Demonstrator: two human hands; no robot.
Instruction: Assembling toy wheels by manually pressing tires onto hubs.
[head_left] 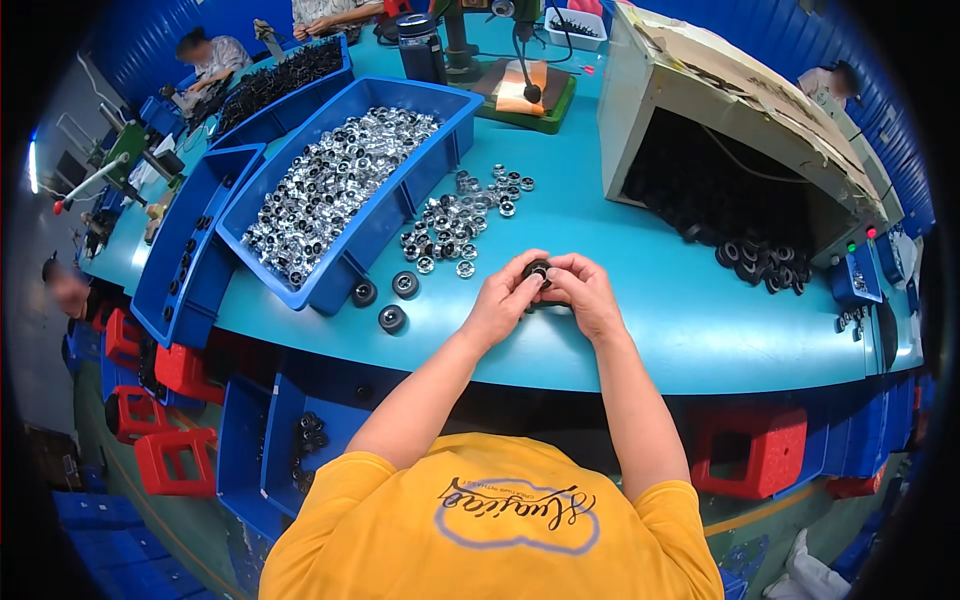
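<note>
While fingers (528,283) hide it, black wheel (538,268) unclear

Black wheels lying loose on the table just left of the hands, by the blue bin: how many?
3: one by the bin's corner, one right of it, one nearest the table edge. The hands hold another; more may be hidden.

The hands (545,295) hide most of the small black part (539,270).

Yellow short-sleeved T-shirt (490,520), sleeves ending above elbows. Dark cursive script across upper back, ringed by grey-blue cloud-shaped outline. Forearms bare. No gloves, watch or rings visible on left hand (503,300) or right hand (588,293).
</note>
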